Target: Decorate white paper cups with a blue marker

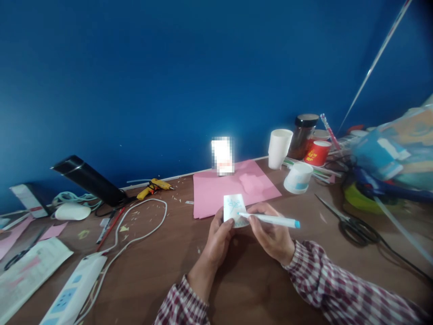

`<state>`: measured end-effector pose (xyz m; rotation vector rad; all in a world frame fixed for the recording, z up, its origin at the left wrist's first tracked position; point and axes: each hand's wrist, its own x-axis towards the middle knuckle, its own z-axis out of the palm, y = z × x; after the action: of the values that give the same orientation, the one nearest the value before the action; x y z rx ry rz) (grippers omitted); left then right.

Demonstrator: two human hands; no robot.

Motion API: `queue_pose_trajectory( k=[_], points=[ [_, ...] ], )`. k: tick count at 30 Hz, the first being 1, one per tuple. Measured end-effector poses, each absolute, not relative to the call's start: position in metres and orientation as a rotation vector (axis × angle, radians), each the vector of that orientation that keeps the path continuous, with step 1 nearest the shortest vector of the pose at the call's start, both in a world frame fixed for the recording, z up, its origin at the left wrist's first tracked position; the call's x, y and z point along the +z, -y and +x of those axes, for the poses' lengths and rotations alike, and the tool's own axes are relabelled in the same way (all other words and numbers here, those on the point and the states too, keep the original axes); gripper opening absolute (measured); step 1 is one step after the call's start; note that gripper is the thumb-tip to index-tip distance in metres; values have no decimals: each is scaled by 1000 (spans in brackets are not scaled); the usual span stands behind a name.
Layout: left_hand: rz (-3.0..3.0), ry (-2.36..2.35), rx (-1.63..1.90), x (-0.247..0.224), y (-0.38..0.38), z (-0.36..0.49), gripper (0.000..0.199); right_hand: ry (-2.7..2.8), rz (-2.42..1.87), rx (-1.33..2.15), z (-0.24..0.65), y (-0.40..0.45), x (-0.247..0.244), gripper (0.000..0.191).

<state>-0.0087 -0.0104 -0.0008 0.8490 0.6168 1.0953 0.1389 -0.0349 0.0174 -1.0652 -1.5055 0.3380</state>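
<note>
marker [279, 220], slim white plastic, blue-ended, is pinched in the right hand's [275, 237] closed grip, tip at a white, blue-patterned card [231, 202] the left hand [218, 241] pinches; drawing seems underway, needing steadiness.

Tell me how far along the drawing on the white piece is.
Done: blue-green lines mark the white piece. In hand: the left hand steadies it; the right hand holds a marker to it. Remaining: unclear; fingers cover part, though bare white shows beside the lines.

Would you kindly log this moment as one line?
left hand: holds white piece with blue-green drawing | right hand: holds white marker, tip at drawing | beyond: pink paper
</note>
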Motion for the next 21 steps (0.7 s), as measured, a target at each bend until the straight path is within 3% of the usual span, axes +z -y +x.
queue_pose_trajectory(
  k=[21],
  points=[
    [865,-680,1135,-17,5,-8,51,1482,-1128,362,142,31,10,7]
  ],
)
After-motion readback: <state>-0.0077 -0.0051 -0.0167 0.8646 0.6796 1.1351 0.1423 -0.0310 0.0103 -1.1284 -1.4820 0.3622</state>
